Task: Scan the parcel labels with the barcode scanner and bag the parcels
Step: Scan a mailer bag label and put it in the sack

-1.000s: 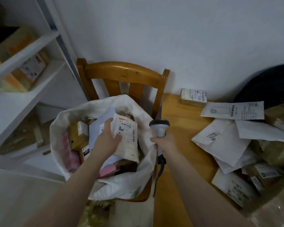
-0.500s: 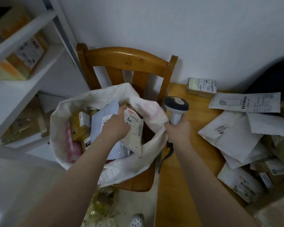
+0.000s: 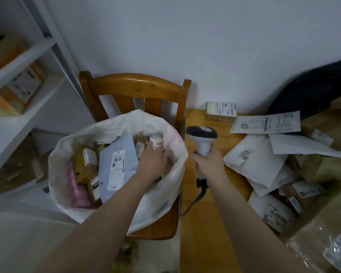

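White wall behind; the chair [image 3: 136, 85] carries the open bag [image 3: 114, 125], beside the worktop [image 3: 201, 233]. Step in hand: bagging. My left hand [image 3: 153, 164] is inside the bag mouth, fingers curled over the lower end of a parcel [image 3: 157, 141]; I cannot tell whether they grip or only press. My right hand [image 3: 209, 162] wraps the scanner [image 3: 203, 142] handle, head upright. Next move, as I judge it: free the left hand, take a parcel from the heap [image 3: 264, 160], and present its label to the scanner.
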